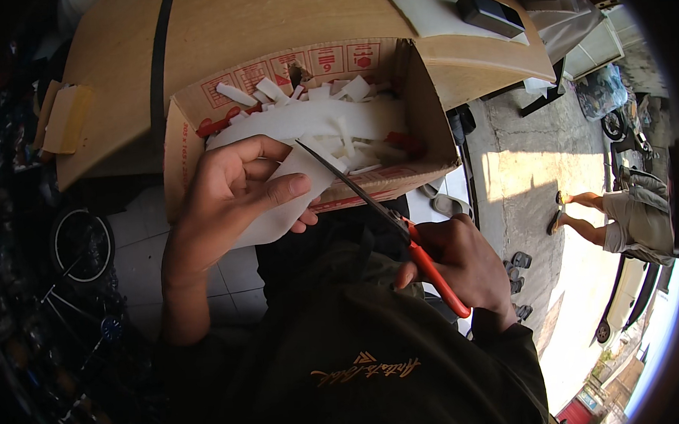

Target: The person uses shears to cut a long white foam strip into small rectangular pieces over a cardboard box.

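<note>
My left hand (227, 183) pinches a white, soft-looking sheet (275, 219) between thumb and fingers, just over the near edge of a cardboard box (179, 163). In my right hand (461, 263) is a pair of scissors (432, 272) with red handles and dark blades, my fingers wrapped round the grips. The blades slant up to the left and cross the sheet's right edge; their tips lie close to my left fingers. Inside the box are many white strips and offcuts (352, 88), a larger curved white piece (312, 120) and some red pieces (405, 142).
Behind the box stands a wooden table (230, 22), with a dark rectangular device (490, 14) on a white sheet at its right. A small yellow-brown carton (67, 120) sits at left. A bicycle wheel (84, 244) is lower left. Far right, a person (624, 220) stands outdoors.
</note>
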Motion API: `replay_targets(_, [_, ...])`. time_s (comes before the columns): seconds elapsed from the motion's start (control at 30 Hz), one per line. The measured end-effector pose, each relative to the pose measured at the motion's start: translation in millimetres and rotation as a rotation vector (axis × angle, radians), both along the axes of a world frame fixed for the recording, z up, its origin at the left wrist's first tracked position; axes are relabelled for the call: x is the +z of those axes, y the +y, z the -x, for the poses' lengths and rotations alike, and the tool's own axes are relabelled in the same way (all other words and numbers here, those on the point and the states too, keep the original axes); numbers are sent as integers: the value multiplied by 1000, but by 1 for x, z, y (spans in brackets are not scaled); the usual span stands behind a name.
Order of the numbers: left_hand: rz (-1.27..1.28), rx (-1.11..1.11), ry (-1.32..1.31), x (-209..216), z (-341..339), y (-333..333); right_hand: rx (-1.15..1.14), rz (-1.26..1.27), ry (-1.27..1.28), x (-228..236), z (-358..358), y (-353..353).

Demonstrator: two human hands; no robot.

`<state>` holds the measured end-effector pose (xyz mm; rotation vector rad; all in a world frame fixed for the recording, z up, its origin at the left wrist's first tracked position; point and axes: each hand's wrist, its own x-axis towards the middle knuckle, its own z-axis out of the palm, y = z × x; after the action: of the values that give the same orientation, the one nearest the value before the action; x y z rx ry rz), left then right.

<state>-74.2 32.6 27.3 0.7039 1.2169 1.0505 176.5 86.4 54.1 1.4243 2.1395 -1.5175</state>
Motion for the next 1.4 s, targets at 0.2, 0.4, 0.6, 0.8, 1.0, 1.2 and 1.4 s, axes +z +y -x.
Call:
replay_targets(0.2, [51, -76, 44, 2, 4, -1, 8, -15, -13, -1, 0, -1])
replay_targets(0.4, [51, -67, 93, 2, 2, 0, -7, -40, 60, -8, -5, -4])
replay_targets(0.6, [54, -65, 110, -2, 2, 1, -5, -31, -11, -6, -4, -2])
replay_targets(0.8, [40, -37, 92, -3, 3, 1, -54, -8, 181, -13, -17, -7])
replay_targets(1.0, [22, -18, 79, -4, 3, 1, 92, 41, 84, -16, -19, -4])
replay_targets(1.2, [17, -14, 67, -5, 2, 1, 137, -18, 77, -14, -14, -3])
replay_targets(1.4, [29, -18, 58, -6, 1, 1, 100, 115, -115, -2, -6, 3])
